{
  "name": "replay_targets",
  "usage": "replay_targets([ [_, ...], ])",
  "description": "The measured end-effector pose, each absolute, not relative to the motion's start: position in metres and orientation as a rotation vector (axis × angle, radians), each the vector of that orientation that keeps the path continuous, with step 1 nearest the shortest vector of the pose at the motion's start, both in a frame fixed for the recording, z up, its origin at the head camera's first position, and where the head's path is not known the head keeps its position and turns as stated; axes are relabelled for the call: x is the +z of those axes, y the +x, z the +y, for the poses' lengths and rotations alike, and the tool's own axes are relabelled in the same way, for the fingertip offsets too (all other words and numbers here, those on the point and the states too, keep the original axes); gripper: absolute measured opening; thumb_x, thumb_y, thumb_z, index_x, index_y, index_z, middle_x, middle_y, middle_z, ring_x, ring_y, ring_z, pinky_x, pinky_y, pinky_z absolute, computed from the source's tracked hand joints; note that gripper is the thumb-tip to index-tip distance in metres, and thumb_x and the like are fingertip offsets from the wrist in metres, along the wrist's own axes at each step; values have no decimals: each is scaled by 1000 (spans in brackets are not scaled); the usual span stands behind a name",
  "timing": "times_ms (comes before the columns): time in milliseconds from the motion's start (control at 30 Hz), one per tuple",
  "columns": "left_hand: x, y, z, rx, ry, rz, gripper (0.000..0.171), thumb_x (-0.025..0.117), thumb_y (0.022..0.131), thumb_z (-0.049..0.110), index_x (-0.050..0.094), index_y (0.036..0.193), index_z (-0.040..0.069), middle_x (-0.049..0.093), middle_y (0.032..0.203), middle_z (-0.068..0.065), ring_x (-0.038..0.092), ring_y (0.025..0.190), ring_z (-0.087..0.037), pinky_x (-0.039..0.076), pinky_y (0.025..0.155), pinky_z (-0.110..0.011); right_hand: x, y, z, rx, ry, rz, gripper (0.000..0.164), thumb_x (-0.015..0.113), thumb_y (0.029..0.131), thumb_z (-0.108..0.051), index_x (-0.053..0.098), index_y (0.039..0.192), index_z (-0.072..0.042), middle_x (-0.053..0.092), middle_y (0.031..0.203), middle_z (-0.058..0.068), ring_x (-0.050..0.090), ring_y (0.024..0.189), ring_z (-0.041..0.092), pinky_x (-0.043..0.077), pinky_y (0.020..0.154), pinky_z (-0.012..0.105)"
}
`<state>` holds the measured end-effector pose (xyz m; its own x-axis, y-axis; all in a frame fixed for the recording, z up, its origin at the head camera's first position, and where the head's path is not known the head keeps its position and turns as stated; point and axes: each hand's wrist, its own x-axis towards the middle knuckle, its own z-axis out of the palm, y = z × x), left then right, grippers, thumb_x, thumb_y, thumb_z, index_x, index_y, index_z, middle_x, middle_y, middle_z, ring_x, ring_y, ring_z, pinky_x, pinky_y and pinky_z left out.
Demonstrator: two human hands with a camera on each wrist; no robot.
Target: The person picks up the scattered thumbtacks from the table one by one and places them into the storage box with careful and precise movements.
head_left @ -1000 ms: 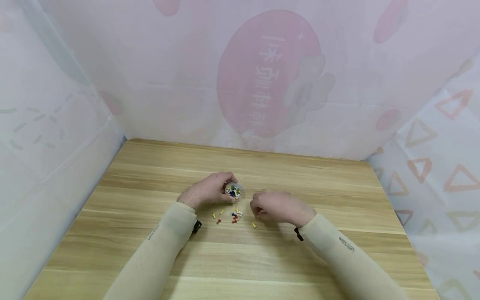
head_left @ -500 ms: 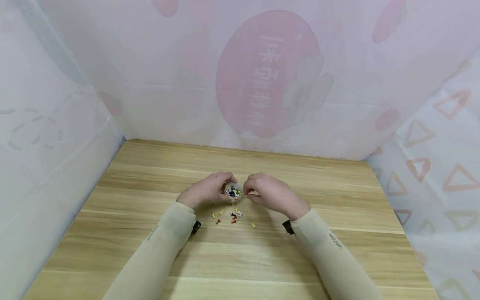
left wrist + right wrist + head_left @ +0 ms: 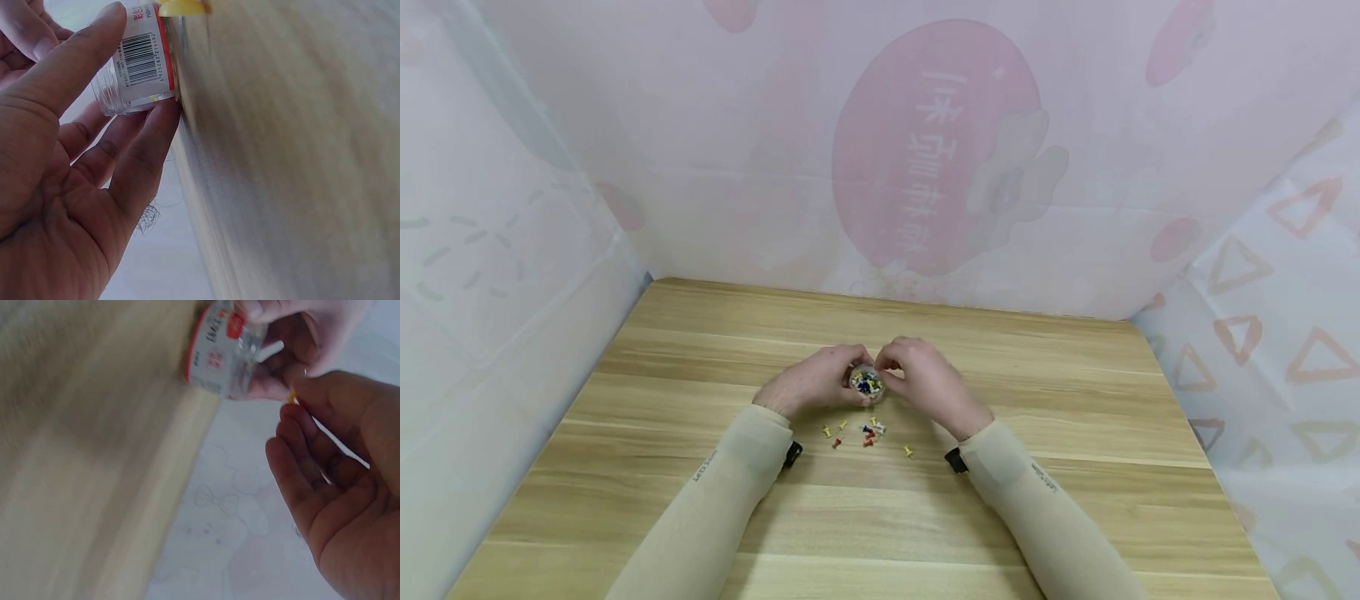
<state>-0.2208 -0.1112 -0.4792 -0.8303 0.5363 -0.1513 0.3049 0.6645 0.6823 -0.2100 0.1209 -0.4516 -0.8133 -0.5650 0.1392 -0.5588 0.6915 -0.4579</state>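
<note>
My left hand (image 3: 812, 382) grips a small clear plastic jar (image 3: 142, 59) from its left side, thumb and fingers around the labelled wall. The jar stands upright on the table with its mouth uncovered, and colored push pins (image 3: 867, 382) fill much of it. At the jar's right rim is my right hand (image 3: 925, 379), pinching a yellow push pin (image 3: 292, 397) between thumb and index finger, close above the opening. Just in front of the jar lie several loose push pins: yellow, red, blue and white. A yellow pin (image 3: 908, 451) sits apart from them on the right.
The wood-grain table (image 3: 865, 533) carries the jar and loose pins. A pink patterned wall (image 3: 760, 167) rises behind its far edge, with side walls left and right. Another yellow pin (image 3: 182, 7) shows close by the jar in the left wrist view.
My right hand has lifted from the table right of the loose pins and moved up and left to the jar's rim. The left hand and jar have stayed put.
</note>
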Motion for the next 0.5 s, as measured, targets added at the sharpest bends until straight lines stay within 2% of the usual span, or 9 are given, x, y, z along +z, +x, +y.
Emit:
replay_targets([
  [267,-479,-221,-112,949,667,2546,41,95,102,26,73,135,15,78,124,-2,68,102,-18,61,97,-43,-469,-211,108,-873,-716,2908,10,87,106,-9,87,116,-7,85,116,8,79,109,25,69,102,44],
  [500,-477,-219,-112,972,653,2530,42,95,101,24,74,136,15,79,128,-1,70,110,-19,62,104,-47,-467,-209,110,-857,-662,2926,10,87,107,-15,87,115,-10,84,114,7,78,107,24,68,102,44],
])
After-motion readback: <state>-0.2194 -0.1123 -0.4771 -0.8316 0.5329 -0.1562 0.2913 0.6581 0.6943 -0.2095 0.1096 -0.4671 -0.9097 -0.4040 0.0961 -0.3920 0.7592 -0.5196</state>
